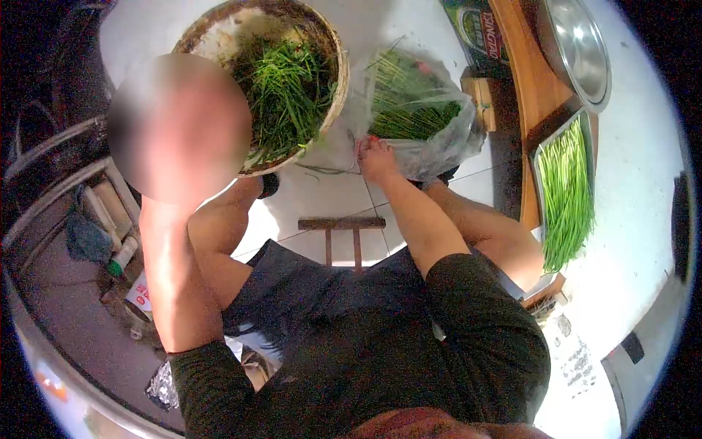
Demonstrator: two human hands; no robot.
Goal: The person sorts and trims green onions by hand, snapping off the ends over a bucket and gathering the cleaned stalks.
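Note:
My right hand (377, 159) is closed on the near left edge of a clear plastic bag (439, 157), its fingers bent over the rim. Long green stems (413, 99) lie inside that bag. A blurred round patch covers my left hand at the end of the raised left forearm, so its fingers are hidden. Behind and right of the patch stands a round, stained bucket (341, 84) holding a heap of loose green trimmings (289, 88). At the right, a metal tray (539, 175) carries a row of bright green stems (567, 197).
A metal bowl (581, 51) stands on the wooden furniture (515, 44) at the upper right. A dark green printed box (479, 36) is behind the bag. Between my legs is a small wooden stool part (341, 223). A cluttered shelf (66, 293) is at the left.

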